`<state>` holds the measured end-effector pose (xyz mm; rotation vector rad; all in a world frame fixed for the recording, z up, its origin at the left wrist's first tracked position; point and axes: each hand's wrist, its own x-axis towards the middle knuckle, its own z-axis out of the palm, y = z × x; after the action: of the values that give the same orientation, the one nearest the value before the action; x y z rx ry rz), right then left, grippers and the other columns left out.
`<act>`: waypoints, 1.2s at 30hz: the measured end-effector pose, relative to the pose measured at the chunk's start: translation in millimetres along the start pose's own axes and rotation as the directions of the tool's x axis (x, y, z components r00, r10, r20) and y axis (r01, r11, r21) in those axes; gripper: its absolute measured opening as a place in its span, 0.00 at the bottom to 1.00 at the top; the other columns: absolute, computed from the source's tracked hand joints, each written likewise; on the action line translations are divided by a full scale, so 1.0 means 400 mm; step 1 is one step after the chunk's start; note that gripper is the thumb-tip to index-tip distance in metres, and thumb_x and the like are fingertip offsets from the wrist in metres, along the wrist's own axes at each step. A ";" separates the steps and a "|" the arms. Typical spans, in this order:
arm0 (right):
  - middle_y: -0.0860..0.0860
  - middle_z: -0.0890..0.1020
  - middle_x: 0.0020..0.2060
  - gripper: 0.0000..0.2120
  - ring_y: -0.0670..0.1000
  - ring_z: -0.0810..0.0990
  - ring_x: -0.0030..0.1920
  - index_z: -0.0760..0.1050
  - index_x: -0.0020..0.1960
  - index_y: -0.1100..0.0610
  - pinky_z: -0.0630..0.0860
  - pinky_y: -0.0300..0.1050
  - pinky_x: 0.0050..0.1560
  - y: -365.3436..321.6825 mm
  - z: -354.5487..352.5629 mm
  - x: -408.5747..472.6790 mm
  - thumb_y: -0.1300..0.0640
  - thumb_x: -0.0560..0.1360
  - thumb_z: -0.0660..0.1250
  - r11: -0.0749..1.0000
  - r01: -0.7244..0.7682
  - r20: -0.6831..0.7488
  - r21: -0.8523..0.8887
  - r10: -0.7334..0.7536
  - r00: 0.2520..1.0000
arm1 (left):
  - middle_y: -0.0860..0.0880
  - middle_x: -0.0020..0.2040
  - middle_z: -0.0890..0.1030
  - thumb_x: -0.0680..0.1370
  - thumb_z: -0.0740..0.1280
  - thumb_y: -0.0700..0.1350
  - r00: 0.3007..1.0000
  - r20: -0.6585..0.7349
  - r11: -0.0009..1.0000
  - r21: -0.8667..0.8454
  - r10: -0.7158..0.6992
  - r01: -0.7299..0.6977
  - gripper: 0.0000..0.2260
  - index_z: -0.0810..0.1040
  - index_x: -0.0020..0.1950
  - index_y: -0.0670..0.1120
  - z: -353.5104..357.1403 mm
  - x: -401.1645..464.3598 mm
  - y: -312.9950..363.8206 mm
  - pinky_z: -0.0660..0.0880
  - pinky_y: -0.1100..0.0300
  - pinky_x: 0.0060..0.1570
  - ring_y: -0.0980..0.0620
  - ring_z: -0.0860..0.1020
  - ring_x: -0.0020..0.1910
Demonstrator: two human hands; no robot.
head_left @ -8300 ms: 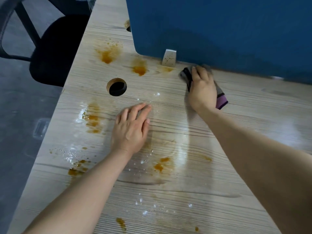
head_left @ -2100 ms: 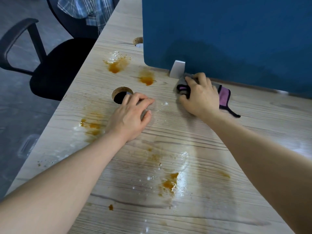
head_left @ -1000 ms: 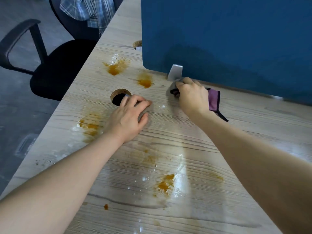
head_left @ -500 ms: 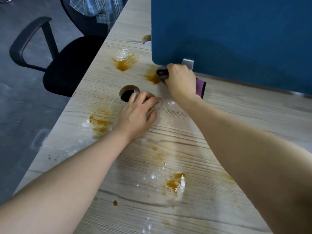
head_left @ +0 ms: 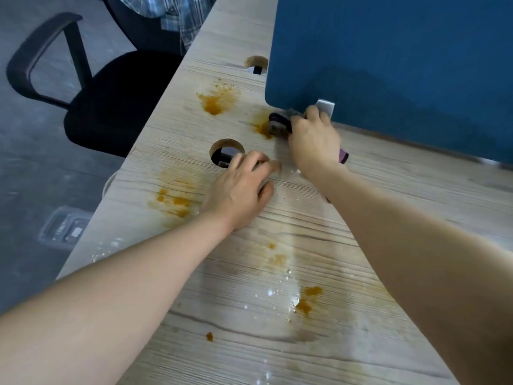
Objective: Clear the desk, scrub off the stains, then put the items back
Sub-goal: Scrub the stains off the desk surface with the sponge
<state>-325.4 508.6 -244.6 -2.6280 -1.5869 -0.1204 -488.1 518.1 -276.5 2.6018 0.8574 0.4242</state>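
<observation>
Seen nearest on the pale, wood-grained desk (head_left: 388,190): a wet sheen, scattered white droplets and small orange-brown stains (head_left: 306,300) in front of both bare forearms. Further in, left hand (head_left: 241,187) laid flat on the desktop, fingers straight and close together, thumb out to the side, fingertips just short of a round cable hole (head_left: 227,154) cut through the board. Smeared to the left of that hand, a broader, streaky orange stain (head_left: 173,200). Beyond, right hand (head_left: 313,136) curled over a dark grey and purple scrubbing cloth (head_left: 279,123), fingers bent around it, the bunched front end pressed onto a blotch of orange (head_left: 262,125); a purple corner visible behind the wrist. Directly behind the cloth, a blue fabric-covered divider panel (head_left: 402,65) with a rounded lower corner, held by a small metal bracket (head_left: 325,107), blocking all sight of the desk's far side. Left of the panel, the largest stain (head_left: 218,101), speckled at its edges, and a second cable hole (head_left: 256,63). Off the desk's left edge, a black office chair (head_left: 111,93) with a looped armrest, a plaid garment (head_left: 177,15) hung over it, and a floor socket box (head_left: 65,227) set in grey flooring.
</observation>
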 end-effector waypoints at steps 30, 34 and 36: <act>0.57 0.67 0.61 0.18 0.59 0.65 0.59 0.71 0.68 0.58 0.65 0.49 0.62 -0.120 0.016 0.020 0.56 0.79 0.59 0.965 -0.025 0.018 0.261 0.021 1.000 | 0.48 0.59 0.72 0.81 0.56 0.48 0.995 -0.089 0.997 0.058 -0.046 0.051 0.14 0.73 0.64 0.46 -0.116 0.028 -0.243 0.71 0.55 0.48 0.48 0.68 0.58; 0.59 0.67 0.62 0.21 0.60 0.65 0.61 0.68 0.71 0.57 0.67 0.53 0.63 -0.033 0.028 -0.032 0.54 0.80 0.58 0.960 -0.137 -0.023 0.245 0.147 0.989 | 0.49 0.59 0.71 0.81 0.56 0.49 0.994 -0.092 0.995 0.074 -0.054 0.061 0.15 0.74 0.64 0.46 -0.114 0.026 -0.244 0.70 0.57 0.46 0.48 0.67 0.58; 0.59 0.65 0.65 0.21 0.62 0.64 0.62 0.67 0.71 0.58 0.67 0.54 0.63 -0.054 0.037 -0.033 0.53 0.80 0.57 0.955 -0.213 -0.033 0.205 0.225 0.974 | 0.48 0.59 0.72 0.82 0.55 0.50 0.995 -0.090 0.995 0.082 -0.047 0.054 0.15 0.74 0.64 0.46 -0.114 0.027 -0.245 0.71 0.56 0.47 0.48 0.68 0.57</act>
<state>-349.9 508.6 -260.4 -2.5942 -1.2095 -0.0197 -547.2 609.3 -276.6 2.6485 0.9890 0.5025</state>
